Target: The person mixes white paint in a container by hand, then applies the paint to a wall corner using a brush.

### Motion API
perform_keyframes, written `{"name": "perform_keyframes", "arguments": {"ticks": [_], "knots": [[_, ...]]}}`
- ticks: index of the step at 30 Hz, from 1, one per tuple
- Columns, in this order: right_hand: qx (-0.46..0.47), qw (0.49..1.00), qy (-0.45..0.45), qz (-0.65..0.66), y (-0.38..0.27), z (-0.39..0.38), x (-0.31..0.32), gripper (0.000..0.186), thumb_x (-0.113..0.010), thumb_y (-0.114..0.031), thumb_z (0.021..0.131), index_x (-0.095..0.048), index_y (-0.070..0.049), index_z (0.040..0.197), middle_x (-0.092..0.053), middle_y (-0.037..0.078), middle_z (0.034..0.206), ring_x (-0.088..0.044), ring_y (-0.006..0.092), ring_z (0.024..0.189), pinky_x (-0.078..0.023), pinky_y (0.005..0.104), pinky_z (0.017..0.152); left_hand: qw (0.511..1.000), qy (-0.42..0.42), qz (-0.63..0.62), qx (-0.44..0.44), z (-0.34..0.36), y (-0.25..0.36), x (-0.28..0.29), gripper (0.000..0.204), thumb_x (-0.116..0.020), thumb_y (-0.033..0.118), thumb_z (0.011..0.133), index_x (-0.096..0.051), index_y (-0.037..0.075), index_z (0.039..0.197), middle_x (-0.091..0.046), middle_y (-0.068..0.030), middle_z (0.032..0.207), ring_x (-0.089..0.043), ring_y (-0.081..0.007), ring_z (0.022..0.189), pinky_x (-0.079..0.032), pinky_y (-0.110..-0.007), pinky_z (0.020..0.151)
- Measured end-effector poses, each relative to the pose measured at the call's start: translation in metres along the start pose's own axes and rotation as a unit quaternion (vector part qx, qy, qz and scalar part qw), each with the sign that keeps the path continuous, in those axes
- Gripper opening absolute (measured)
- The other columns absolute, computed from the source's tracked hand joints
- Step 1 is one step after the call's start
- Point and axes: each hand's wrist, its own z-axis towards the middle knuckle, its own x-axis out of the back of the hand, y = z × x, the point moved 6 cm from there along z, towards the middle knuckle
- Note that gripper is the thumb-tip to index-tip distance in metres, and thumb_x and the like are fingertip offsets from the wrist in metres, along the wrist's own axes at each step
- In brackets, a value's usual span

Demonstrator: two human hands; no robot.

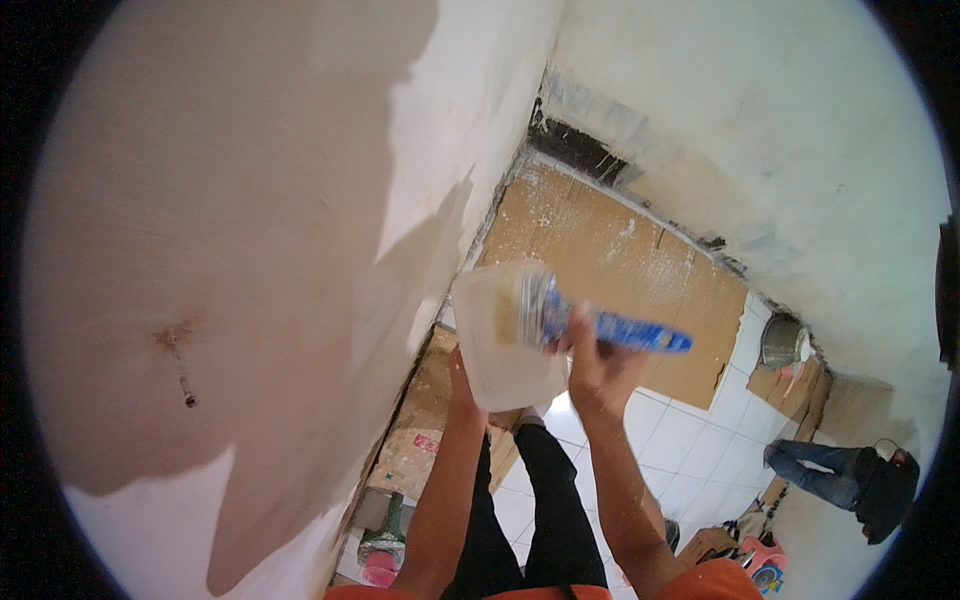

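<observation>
My right hand (602, 372) is closed around the blue handle of a wide paintbrush (640, 332). Its pale bristles lie over a whitish translucent plastic container (515, 375), and motion blurs them, so I cannot tell whether they touch it. From the left side my left hand (462, 383) grips this container, its fingers mostly hidden behind the plastic. Both hands are in front of me above the floor, near the corner of two walls.
Close on the left stands a pale wall (330, 300); another wall (780, 150) has dark, bare patches along its base. Cardboard (680, 290) covers part of the white tiles (680, 440). A metal bucket (783, 342) and a person (860, 480) are at right.
</observation>
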Motion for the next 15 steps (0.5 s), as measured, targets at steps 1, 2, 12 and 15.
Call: {"name": "perform_keyframes", "arguments": {"ticks": [1, 2, 12, 15], "knots": [[-0.035, 0.996, 0.009, 0.085, -0.009, 0.007, -0.01, 0.011, -0.062, -0.009, 0.09, -0.059, 0.001, 0.086, -0.057, 0.006, 0.071, -0.057, 0.0126, 0.064, -0.047, 0.0279, 0.057, 0.995, -0.086, -0.041, 0.02, -0.002, 0.008, 0.005, 0.049, -0.043, 0.036, 0.095, -0.051, 0.003, 0.129, -0.06, -0.0129, 0.119, -0.061, -0.0284, 0.105, -0.053, -0.044, 0.088], [-0.063, 0.985, 0.029, 0.159, -0.01, 0.023, -0.013, 0.011, -0.06, -0.01, 0.092, -0.059, 0.0, 0.086, -0.055, 0.004, 0.07, -0.054, 0.0114, 0.064, -0.046, 0.0269, 0.059, 0.995, -0.087, -0.044, 0.03, -0.007, 0.007, -0.012, 0.049, -0.043, 0.036, 0.095, -0.051, 0.003, 0.129, -0.06, -0.0129, 0.119, -0.061, -0.0284, 0.105, -0.053, -0.044, 0.088], [-0.1, 0.854, 0.087, 0.503, 0.046, 0.153, -0.128, 0.014, -0.062, -0.011, 0.092, -0.054, -0.001, 0.085, -0.053, 0.003, 0.073, -0.051, 0.0118, 0.062, -0.05, 0.0257, 0.061, 0.992, 0.058, -0.106, -0.032, -0.098, 0.029, 0.032, 0.05, -0.048, 0.039, 0.091, -0.052, 0.007, 0.129, -0.062, -0.012, 0.118, -0.062, -0.0307, 0.104, -0.054, -0.046, 0.088], [-0.074, 0.887, 0.159, 0.428, 0.113, 0.176, -0.116, 0.019, -0.062, -0.013, 0.09, -0.055, 0.002, 0.081, -0.059, 0.009, 0.073, -0.058, 0.0163, 0.061, -0.054, 0.0298, 0.058, 0.991, 0.095, -0.093, -0.025, -0.12, 0.012, 0.071, 0.051, -0.049, 0.04, 0.09, -0.052, 0.007, 0.129, -0.062, -0.0121, 0.118, -0.062, -0.0307, 0.104, -0.054, -0.046, 0.088]]}}
